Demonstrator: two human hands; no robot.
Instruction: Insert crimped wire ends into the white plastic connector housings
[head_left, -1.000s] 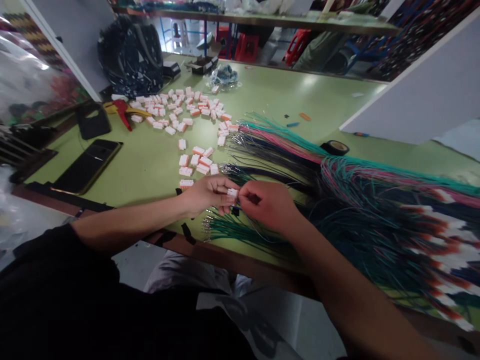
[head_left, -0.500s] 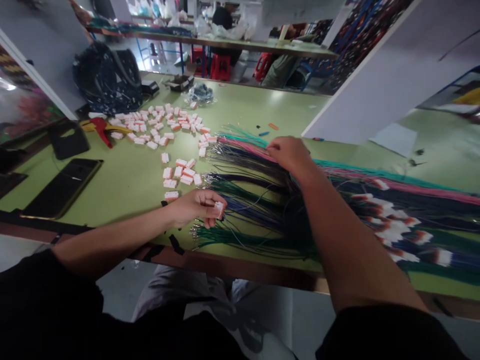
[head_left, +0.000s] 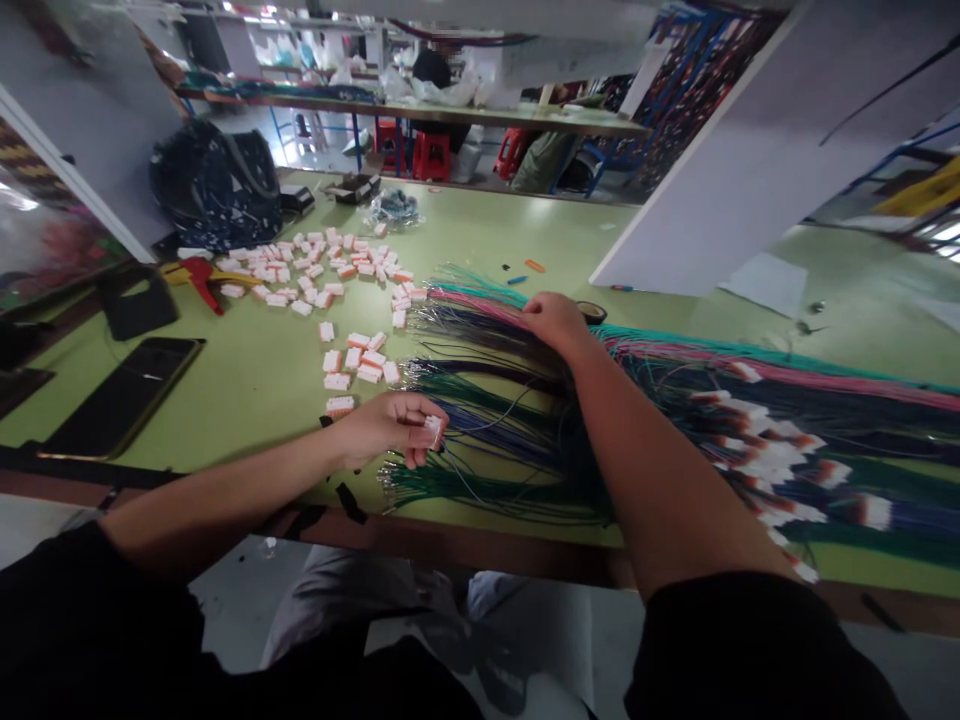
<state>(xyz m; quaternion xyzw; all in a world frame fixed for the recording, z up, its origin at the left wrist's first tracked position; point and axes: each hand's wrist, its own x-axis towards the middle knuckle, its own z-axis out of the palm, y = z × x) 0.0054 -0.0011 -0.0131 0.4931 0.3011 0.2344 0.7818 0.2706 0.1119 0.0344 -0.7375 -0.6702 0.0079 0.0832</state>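
Left hand (head_left: 390, 428) pinches a likely stiff plug (head_left: 433, 427) by its sides; right hand (head_left: 559, 322), at two o'clock, curls over limp-looking wires (head_left: 480, 302), grip unclear.

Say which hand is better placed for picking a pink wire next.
Right, I'd judge: the right hand is at the pink wires, while the left hand sits farther off and is occupied, pinching a white-and-orange connector.

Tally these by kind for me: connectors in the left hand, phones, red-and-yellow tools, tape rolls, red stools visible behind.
Connector in left hand: 1
Phone: 1
Red-and-yellow tool: 1
Tape roll: 1
Red stools: 3
Total: 7
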